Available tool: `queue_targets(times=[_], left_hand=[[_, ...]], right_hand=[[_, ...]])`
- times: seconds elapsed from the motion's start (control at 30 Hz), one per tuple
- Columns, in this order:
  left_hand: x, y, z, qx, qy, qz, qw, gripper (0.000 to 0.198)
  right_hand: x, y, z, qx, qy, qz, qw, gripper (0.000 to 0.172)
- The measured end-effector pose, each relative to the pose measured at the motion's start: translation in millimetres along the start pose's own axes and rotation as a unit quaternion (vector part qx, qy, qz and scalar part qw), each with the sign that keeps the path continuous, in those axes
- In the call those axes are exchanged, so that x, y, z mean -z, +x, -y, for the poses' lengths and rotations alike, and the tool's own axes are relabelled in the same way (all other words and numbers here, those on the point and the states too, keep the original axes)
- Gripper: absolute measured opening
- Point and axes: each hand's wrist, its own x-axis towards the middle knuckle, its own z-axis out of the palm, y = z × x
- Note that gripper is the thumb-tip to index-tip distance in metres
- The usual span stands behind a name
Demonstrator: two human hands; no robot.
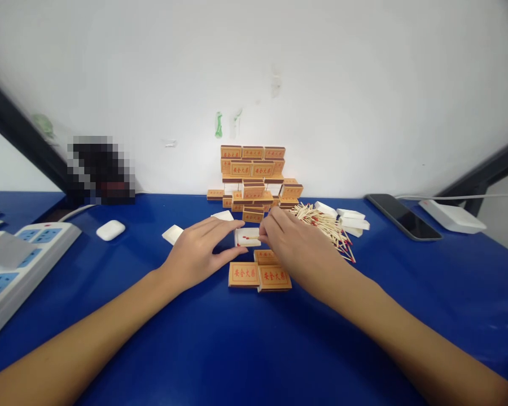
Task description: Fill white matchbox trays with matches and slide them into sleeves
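My left hand rests on the blue table, its thumb and fingers framing a small white matchbox tray from the left. My right hand is closed in a pinch at the tray's right edge, where a red-tipped match lies in the tray. A loose pile of matches lies just right of my right hand. Three orange matchbox sleeves lie flat in front of the tray.
A stack of orange matchboxes stands against the white wall. Empty white trays lie at the right, two more at the left. A white earbud case, a power strip, a phone and a white box sit around.
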Motion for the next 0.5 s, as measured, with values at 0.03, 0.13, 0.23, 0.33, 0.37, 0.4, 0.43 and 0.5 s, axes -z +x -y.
queue_targets(times=[0.03,0.13,0.23,0.33,0.37,0.4,0.43,0.5], left_hand=[[0.2,0.1,-0.4,-0.004,0.001,-0.003,1.0,0.04],[0.7,0.5,-1.8,-0.011,-0.004,-0.007,1.0,0.041],[1.3,1.2,-2.9,-0.01,-0.007,-0.011,1.0,0.04],[1.8,1.8,-3.3,-0.008,-0.011,-0.014,1.0,0.039],[1.8,1.8,-3.4,-0.008,-0.013,-0.015,1.0,0.039],[1.7,1.8,-3.5,-0.009,-0.015,-0.015,1.0,0.04],[1.7,1.7,-3.7,-0.009,-0.017,-0.014,1.0,0.04],[1.7,1.6,-4.2,-0.006,-0.02,-0.011,1.0,0.039]], right_hand=[[0.1,0.6,2.0,0.003,-0.013,0.006,1.0,0.023],[0.0,0.8,5.1,0.021,-0.032,0.02,0.999,0.023],[-2.3,0.1,7.1,0.039,-0.039,0.013,0.998,0.021],[-6.9,0.0,8.3,0.04,-0.039,0.0,0.998,0.019],[-8.5,0.3,8.3,0.038,-0.033,-0.002,0.999,0.019],[-9.9,0.7,7.9,0.036,-0.024,-0.004,0.999,0.019],[-11.1,1.1,7.2,0.033,-0.01,-0.007,0.999,0.02],[-11.9,1.6,4.5,0.028,0.029,-0.013,0.999,0.021]])
